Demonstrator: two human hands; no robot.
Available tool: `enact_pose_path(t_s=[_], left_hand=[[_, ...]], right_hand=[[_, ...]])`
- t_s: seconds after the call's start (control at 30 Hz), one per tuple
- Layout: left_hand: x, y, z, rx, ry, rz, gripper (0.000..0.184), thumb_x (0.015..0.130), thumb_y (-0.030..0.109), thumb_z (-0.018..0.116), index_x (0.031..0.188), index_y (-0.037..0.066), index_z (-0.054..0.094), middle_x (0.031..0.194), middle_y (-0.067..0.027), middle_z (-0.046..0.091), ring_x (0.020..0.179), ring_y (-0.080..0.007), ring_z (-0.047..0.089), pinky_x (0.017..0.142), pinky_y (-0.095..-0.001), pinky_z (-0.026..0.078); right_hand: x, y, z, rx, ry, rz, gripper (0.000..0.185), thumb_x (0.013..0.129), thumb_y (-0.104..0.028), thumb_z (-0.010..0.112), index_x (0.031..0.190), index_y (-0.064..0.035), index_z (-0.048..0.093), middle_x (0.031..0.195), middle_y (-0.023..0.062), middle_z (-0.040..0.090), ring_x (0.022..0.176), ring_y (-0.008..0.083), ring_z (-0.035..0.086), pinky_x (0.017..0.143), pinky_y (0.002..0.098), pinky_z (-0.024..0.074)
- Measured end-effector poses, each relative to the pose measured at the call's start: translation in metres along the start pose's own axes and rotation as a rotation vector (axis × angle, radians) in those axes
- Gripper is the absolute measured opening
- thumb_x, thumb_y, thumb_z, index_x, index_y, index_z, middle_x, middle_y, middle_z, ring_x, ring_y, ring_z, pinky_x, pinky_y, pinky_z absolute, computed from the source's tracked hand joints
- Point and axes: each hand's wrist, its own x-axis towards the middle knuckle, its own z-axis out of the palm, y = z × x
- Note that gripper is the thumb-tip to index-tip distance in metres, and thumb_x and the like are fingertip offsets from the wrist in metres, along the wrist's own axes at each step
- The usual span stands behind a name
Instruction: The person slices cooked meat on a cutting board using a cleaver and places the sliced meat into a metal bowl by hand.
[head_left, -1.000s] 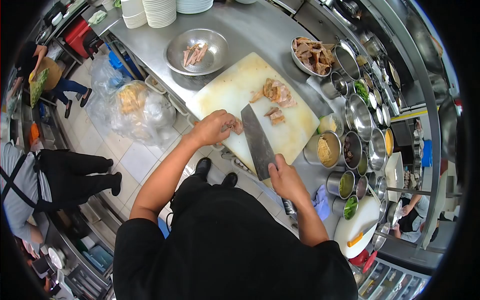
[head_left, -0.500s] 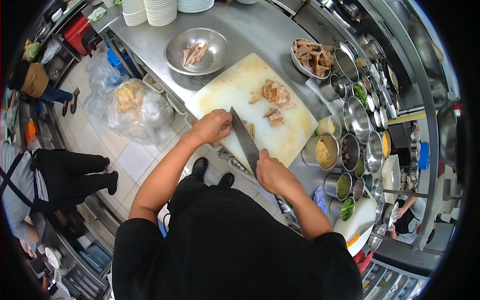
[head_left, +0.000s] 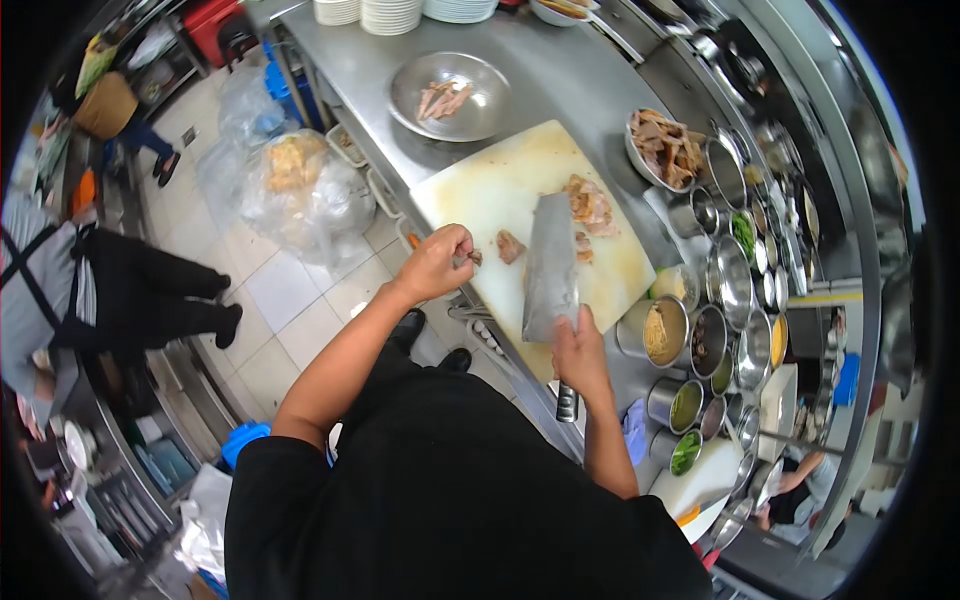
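Observation:
My right hand grips a cleaver near the blade, its dark handle end sticking out below the fist. The broad blade lies flat-side up over the white cutting board and hides part of it. My left hand is closed in a pinch at the board's near left edge. A small brown scrap of meat shows at its fingertips. Between the hand and the blade sits a single meat piece. More cut meat lies beyond the blade, partly covered by it.
A metal bowl with meat strips stands behind the board. Right of it is a bowl piled with meat, then several metal containers, one with noodles. Plastic bags lie on the floor; a person in an apron stands at left.
The cleaver has turned from nearly edge-on to flat-side up and swung right, over the cut meat. My left hand is now apart from it, with a small scrap. The camera view has shifted.

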Motion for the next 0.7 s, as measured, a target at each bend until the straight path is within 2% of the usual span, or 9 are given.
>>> enact_pose_path(t_s=[0.03, 0.1, 0.13, 0.23, 0.3, 0.4, 0.47, 0.57, 0.7], left_hand=[[-0.006, -0.001, 0.001, 0.008, 0.029, -0.019, 0.018, 0.078, 0.004, 0.067, 0.09, 0.002, 0.054, 0.084, -0.0085, 0.059, 0.072, -0.0196, 0.059, 0.066, -0.0338, 0.05], [-0.017, -0.006, 0.007, -0.196, 0.098, -0.235, 0.018, 0.082, 0.001, 0.065, 0.095, 0.003, 0.053, 0.09, -0.0064, 0.062, 0.081, -0.0142, 0.064, 0.071, -0.0302, 0.053], [-0.024, -0.027, 0.027, -0.773, 0.177, -0.225, 0.021, 0.084, -0.005, 0.061, 0.1, 0.004, 0.051, 0.098, -0.0054, 0.064, 0.091, -0.0127, 0.065, 0.079, -0.0291, 0.055], [-0.04, -0.028, 0.023, -1.089, 0.345, -0.145, 0.026, 0.092, -0.001, 0.063, 0.116, 0.003, 0.053, 0.103, -0.0036, 0.062, 0.094, -0.0128, 0.064, 0.074, -0.0252, 0.051], [-0.057, -0.002, 0.0, -1.175, 0.374, -0.364, 0.03, 0.096, 0.002, 0.059, 0.126, 0.003, 0.055, 0.106, -0.0028, 0.062, 0.09, -0.0124, 0.063, 0.068, -0.0244, 0.047], [-0.094, -0.012, -0.013, -1.299, 0.496, -0.408, 0.031, 0.098, 0.005, 0.058, 0.129, 0.003, 0.057, 0.107, -0.0033, 0.061, 0.092, -0.0132, 0.063, 0.067, -0.0254, 0.045], [-0.121, -0.006, -0.025, -1.228, 0.659, -0.543, 0.031, 0.098, 0.011, 0.061, 0.128, 0.004, 0.059, 0.11, -0.0043, 0.062, 0.099, -0.0146, 0.063, 0.071, -0.0259, 0.046], [-0.193, -0.037, -0.022, -1.281, 0.848, -0.563, 0.041, 0.095, 0.026, 0.059, 0.127, 0.001, 0.061, 0.114, -0.0084, 0.066, 0.11, -0.0218, 0.062, 0.093, -0.033, 0.045], [-0.296, -0.083, -0.005, -1.327, 1.175, -0.732, 0.031, 0.094, 0.029, 0.055, 0.109, 0.003, 0.063, 0.105, -0.0103, 0.067, 0.097, -0.0247, 0.066, 0.081, -0.0316, 0.05]], right_hand=[[0.004, 0.002, 0.001, -0.015, -0.028, -0.016, 0.025, 0.103, -0.027, 0.052, 0.111, -0.0047, 0.043, 0.063, 0.0174, 0.059, 0.046, 0.0294, 0.059, 0.044, 0.0423, 0.0465], [0.015, 0.006, 0.004, 0.247, 0.013, -0.009, 0.022, 0.104, -0.027, 0.051, 0.11, -0.0079, 0.044, 0.059, 0.0057, 0.052, 0.04, 0.0141, 0.049, 0.037, 0.0321, 0.0413], [0.013, -0.01, 0.004, 0.23, 0.004, -0.013, 0.018, 0.105, -0.027, 0.05, 0.111, -0.0106, 0.044, 0.058, 0.0013, 0.047, 0.04, 0.0122, 0.045, 0.036, 0.0298, 0.04], [0.026, -0.019, 0.006, 0.292, -0.077, -0.046, 0.018, 0.106, -0.027, 0.049, 0.111, -0.0103, 0.044, 0.058, 0.0008, 0.044, 0.04, 0.011, 0.045, 0.035, 0.0297, 0.0386], [0.031, -0.042, 0.015, 0.278, -0.151, -0.092, 0.017, 0.106, -0.026, 0.049, 0.111, -0.0103, 0.044, 0.059, 0.0008, 0.044, 0.04, 0.0106, 0.044, 0.035, 0.0293, 0.0379], [0.042, -0.044, 0.016, 0.258, -0.196, -0.176, 0.015, 0.106, -0.025, 0.048, 0.111, -0.0105, 0.045, 0.061, 0.001, 0.045, 0.04, 0.01, 0.044, 0.034, 0.0288, 0.0374], [0.052, -0.048, 0.023, 0.229, -0.227, -0.227, 0.013, 0.106, -0.022, 0.049, 0.111, -0.0106, 0.044, 0.065, 0.0011, 0.048, 0.04, 0.0101, 0.043, 0.034, 0.0282, 0.0376], [0.052, -0.058, 0.035, 0.229, -0.27, -0.282, 0.014, 0.106, -0.023, 0.049, 0.111, -0.0104, 0.044, 0.063, 0.001, 0.047, 0.04, 0.0103, 0.044, 0.035, 0.0284, 0.0382], [0.039, -0.071, 0.048, 0.268, -0.362, -0.247, 0.015, 0.105, -0.024, 0.049, 0.109, -0.0113, 0.043, 0.057, 0.0016, 0.043, 0.038, 0.0116, 0.041, 0.035, 0.0299, 0.0397]])
